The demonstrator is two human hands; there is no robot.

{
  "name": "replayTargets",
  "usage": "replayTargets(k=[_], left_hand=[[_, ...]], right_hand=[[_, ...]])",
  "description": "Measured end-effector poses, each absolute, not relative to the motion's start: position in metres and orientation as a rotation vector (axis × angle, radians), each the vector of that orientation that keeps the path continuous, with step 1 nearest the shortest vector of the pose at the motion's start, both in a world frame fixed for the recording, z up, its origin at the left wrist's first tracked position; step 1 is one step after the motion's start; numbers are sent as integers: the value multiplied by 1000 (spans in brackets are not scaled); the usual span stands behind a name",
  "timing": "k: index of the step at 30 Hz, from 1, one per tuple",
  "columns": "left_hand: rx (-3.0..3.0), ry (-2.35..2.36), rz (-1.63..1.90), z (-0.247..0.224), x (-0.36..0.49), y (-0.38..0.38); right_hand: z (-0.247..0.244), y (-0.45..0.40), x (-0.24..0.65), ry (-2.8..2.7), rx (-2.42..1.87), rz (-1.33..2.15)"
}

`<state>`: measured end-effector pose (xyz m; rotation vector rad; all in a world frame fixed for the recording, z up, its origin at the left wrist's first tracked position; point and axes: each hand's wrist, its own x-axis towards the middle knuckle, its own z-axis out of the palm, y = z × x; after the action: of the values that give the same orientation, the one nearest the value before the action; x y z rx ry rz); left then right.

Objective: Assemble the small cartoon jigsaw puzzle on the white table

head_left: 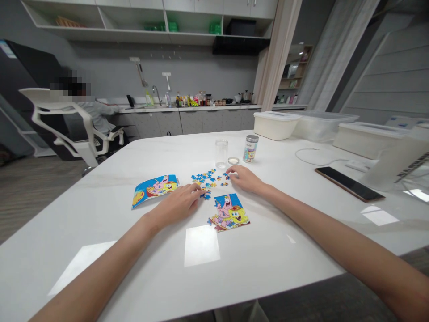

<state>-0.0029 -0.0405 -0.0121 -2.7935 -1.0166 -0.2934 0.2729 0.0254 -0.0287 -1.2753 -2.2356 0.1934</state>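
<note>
Both hands rest at a scatter of small loose puzzle pieces (202, 177), mostly blue and yellow. My left hand (182, 201) lies palm down at the left of the pieces, its fingertips on or beside some of them; whether it grips one is hidden. At the right edge of the pile, my right hand (244, 178) has thumb and fingers near a blue piece; a firm grip cannot be made out. A joined puzzle section (231, 212) with a pink and a yellow cartoon figure lies nearer to me. The curved picture sheet (154, 188) is left of my left hand, which partly overlaps it.
Behind the pieces stand a clear jar (221, 154), a round lid (233, 160) and a printed canister (250, 149). To the right are a phone (349, 183), a cable and plastic boxes (276, 125). A person sits on a white chair (85, 127) at the back left.
</note>
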Motion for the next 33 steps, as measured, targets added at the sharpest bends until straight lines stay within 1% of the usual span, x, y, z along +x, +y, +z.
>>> replayTargets(k=[4, 13, 15, 18, 21, 23, 33], left_hand=[[-2805, -1007, -274, -12, -3, -40], [-2816, -1006, -294, -12, -3, -40], [-2816, -1014, -293, -11, -4, -40], [-2814, -1011, -283, -11, -4, -40], [-2819, -976, -302, -11, -4, -40], [-2813, -963, -311, -11, -4, -40], [-2809, -1006, -234, -11, -3, -40]], right_hand=[[-27, 22, 272, -2356, -1059, 188], [-19, 15, 265, -2335, -961, 316], [-15, 11, 261, -2306, -945, 413], [-8, 2, 252, -2286, -956, 672], [-1, -9, 244, -2388, -848, 961], [1, -15, 240, -2420, -831, 1062], [2, -21, 237, -2431, -838, 1134]])
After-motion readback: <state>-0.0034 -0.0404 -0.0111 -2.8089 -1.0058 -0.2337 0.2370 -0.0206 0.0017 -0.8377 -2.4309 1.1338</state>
